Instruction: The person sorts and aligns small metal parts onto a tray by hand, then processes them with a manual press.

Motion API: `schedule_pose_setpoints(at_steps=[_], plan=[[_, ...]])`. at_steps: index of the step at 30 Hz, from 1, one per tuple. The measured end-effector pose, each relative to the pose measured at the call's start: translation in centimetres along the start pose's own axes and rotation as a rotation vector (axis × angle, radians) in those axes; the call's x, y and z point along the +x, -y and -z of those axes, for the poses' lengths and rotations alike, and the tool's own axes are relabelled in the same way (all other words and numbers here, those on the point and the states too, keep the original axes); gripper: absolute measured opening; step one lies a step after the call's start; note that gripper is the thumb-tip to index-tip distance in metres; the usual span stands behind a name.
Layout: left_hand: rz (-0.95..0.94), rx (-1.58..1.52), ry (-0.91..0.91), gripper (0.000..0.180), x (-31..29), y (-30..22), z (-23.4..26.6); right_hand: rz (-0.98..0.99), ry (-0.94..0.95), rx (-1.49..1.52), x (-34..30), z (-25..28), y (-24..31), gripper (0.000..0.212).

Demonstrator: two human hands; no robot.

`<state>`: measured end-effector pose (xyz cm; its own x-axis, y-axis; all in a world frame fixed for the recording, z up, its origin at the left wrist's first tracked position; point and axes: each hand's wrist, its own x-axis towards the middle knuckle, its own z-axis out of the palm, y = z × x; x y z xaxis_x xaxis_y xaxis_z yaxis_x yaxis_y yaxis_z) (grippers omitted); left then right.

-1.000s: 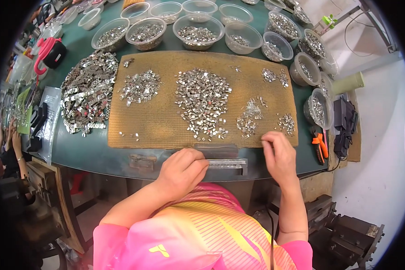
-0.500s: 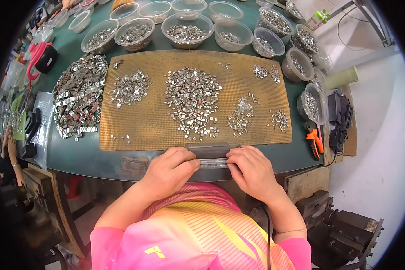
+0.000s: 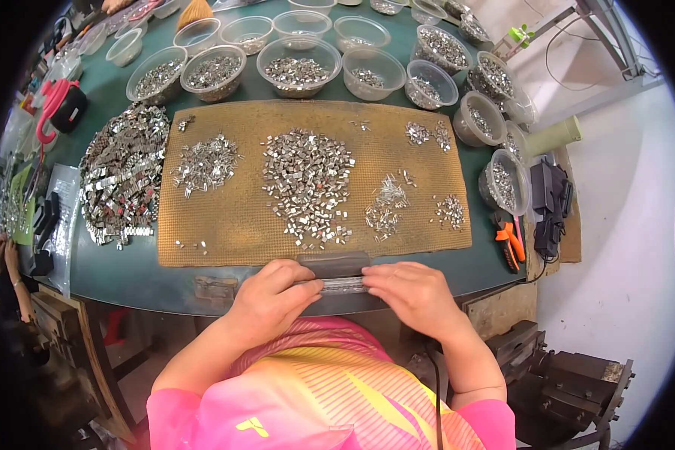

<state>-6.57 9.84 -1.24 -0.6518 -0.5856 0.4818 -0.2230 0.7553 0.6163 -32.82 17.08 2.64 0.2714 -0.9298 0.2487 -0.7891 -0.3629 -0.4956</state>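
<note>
At the table's front edge, a narrow silvery metal strip (image 3: pixel 343 285) lies level between my two hands. My left hand (image 3: pixel 276 294) is closed on its left end, thumb and fingers pressed together. The other end is gripped by my right hand (image 3: pixel 414 294), its fingers bent over the top and its thumb underneath. Just behind the strip is a dark grey bar (image 3: pixel 334 265), which the fingertips of both hands come close to or touch. My fingers hide both ends of the strip. On the brown textured mat (image 3: pixel 247 225) beyond lies a pile of small metal pieces (image 3: pixel 307 180).
Smaller heaps of metal parts (image 3: pixel 206 163) lie on the mat. Linked metal pieces (image 3: pixel 124 176) are piled left of it. Clear plastic bowls (image 3: pixel 298 69) of parts line the back and right. Orange-handled pliers (image 3: pixel 510 244) lie at the right edge. Another person's arm (image 3: pixel 16 277) shows far left.
The whole view has shifted, so the table sits lower and slightly left. Both hands stay on the strip; my right hand's fingers lie somewhat flatter over it.
</note>
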Motion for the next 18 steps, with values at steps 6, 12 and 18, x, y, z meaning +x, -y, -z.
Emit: schedule_pose_setpoints(at_steps=[6,12,18], plan=[[-0.011,-0.001,0.030,0.027,0.0,-0.1,0.6,-0.057,-0.166,-0.149,1.6,-1.1,-2.3,0.022],[0.019,-0.050,0.011,0.029,-0.8,0.9,1.3,-0.045,-0.149,-0.328,2.3,-2.2,-2.1,0.013],[0.051,0.191,-0.118,0.024,0.3,3.4,5.9,-0.103,-0.072,-0.162,2.4,-0.9,-1.9,0.013]])
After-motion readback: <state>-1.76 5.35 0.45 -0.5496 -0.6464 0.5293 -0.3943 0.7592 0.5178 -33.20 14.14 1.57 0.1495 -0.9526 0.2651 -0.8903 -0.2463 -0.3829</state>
